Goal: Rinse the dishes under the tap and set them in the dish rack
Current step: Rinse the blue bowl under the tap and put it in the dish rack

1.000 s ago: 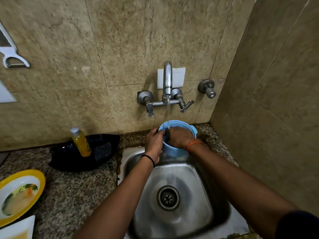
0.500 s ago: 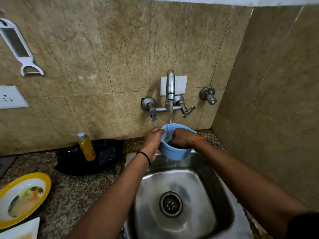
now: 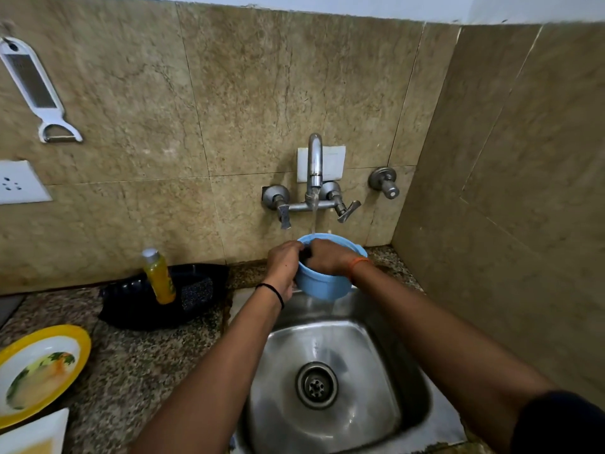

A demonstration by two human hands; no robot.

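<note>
- White square plate (image 3: 32,432), nearest me at the tabletop's (image 3: 137,365) left edge: yellowish residue on it, unrinsed. I judge it could be knocked off, since it sits at the frame corner where I barely see it.
- Yellow-rimmed plate (image 3: 41,371), just beyond: food smears of green and orange inside. It awaits rinsing.
- Steel sink (image 3: 406,381): basin holds only a wet film and the drain (image 3: 317,385); no dishes lie in it.
- Black tray (image 3: 137,306), behind on the tabletop: holds a yellow dish-soap bottle (image 3: 159,276), upright, and a dark scrubber (image 3: 197,292) beside it.
- Blue plastic container (image 3: 322,283), held over the sink's back edge under the stream: tilted toward me; I cannot tell how much water is inside.
- Left hand (image 3: 283,267): clamped on the container's near rim and wall.
- Right hand (image 3: 327,257): fingers curled over the rim and reaching inside, apparently rubbing the interior.
- Risk, my judgement: wet plastic may slip from either grip and drop into the basin; tilting further would splash water over the back ledge.
- Wall tap (image 3: 315,165): running, stream falling into the container.
- Dish rack: not in view, so I cannot judge the path to it.
</note>
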